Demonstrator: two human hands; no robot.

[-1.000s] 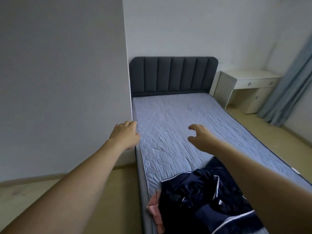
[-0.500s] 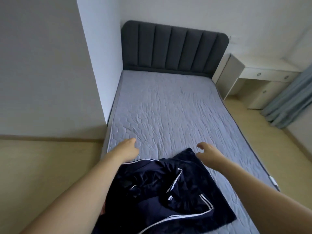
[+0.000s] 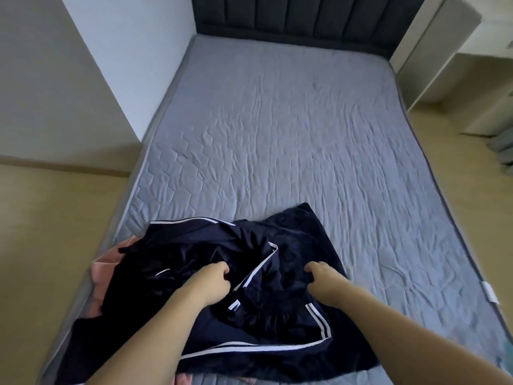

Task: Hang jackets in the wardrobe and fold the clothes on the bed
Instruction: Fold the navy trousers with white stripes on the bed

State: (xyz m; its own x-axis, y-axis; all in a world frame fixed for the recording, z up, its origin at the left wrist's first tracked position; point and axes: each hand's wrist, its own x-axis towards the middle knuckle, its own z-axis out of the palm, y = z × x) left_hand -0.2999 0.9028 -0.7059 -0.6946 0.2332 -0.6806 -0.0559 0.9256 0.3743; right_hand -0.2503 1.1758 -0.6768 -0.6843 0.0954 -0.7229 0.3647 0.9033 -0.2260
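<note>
Our left hand has its fingers curled into the dark cloth, clenched on a bunch of the navy jacket. Our right hand likewise has its fingers hooked downward into the same garment, grasping a fold just across a white-striped edge from the left hand. Both grips sit near the crumpled middle, presumably so that we can lift and shake the jacket open before hanging it. Beneath and to the left of the left fingers, a pink garment shows under the jacket, waiting to be folded. Beyond both sets of fingers stretches the quilted grey bed, ending at a dark headboard. The jacket lies at the near end of the bed.
</note>
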